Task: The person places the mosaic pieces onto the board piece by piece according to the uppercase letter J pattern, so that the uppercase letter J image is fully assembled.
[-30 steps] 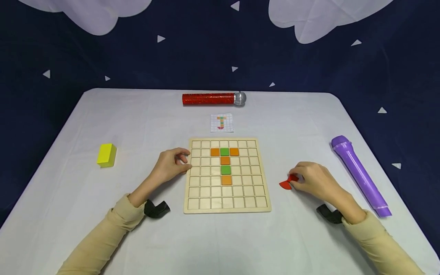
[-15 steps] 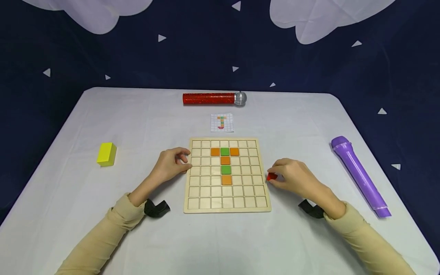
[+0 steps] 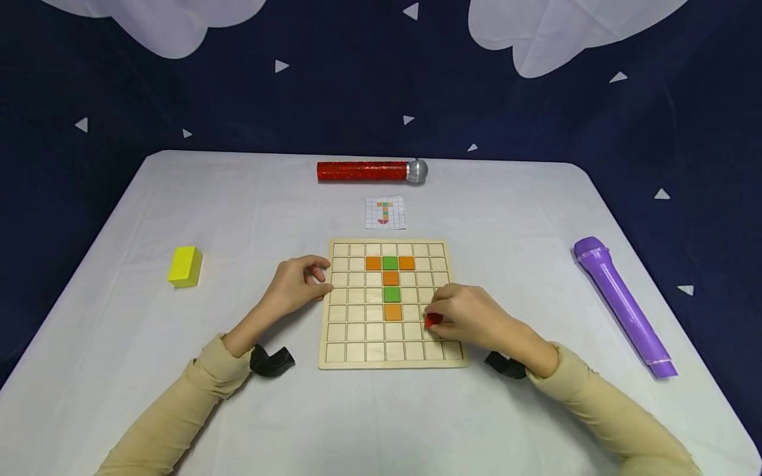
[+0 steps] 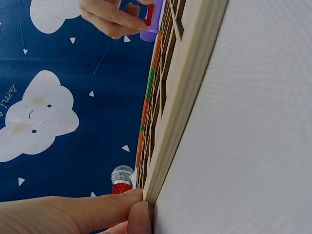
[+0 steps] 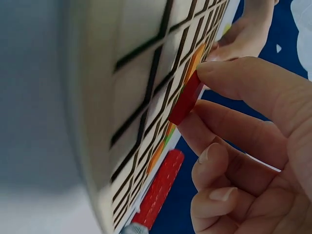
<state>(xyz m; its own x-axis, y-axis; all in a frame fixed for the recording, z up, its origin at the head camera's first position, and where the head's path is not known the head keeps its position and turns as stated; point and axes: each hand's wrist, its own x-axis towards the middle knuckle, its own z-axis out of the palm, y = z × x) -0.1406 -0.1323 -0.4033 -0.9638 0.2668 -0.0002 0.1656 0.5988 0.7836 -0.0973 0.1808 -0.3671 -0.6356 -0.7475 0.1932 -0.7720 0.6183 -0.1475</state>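
My right hand (image 3: 470,316) is over the right part of the wooden grid board (image 3: 357,350), pinching a red tile (image 5: 186,100) between thumb and fingertips. In the right wrist view the tile is tilted above the squares, and the other fingers curl in below it. At the board's left edge, my left hand (image 3: 294,285) touches the rim with thumb and index fingertips, spaced apart along it. Orange and green tiles lie in the grid: a row of an orange tile, a green tile (image 3: 389,263) and another orange, with a column running down from its middle.
Behind the board lies a small card (image 3: 385,213) printed with a coloured J shape. A red microphone (image 3: 363,171) is at the table's back, a purple one (image 3: 625,307) at the right. A yellow block (image 3: 185,267) stands on the left.
My right hand has moved left from the table beside the board to over its right side, carrying red from where a fan-shaped red piece showed. The left hand has stayed put.
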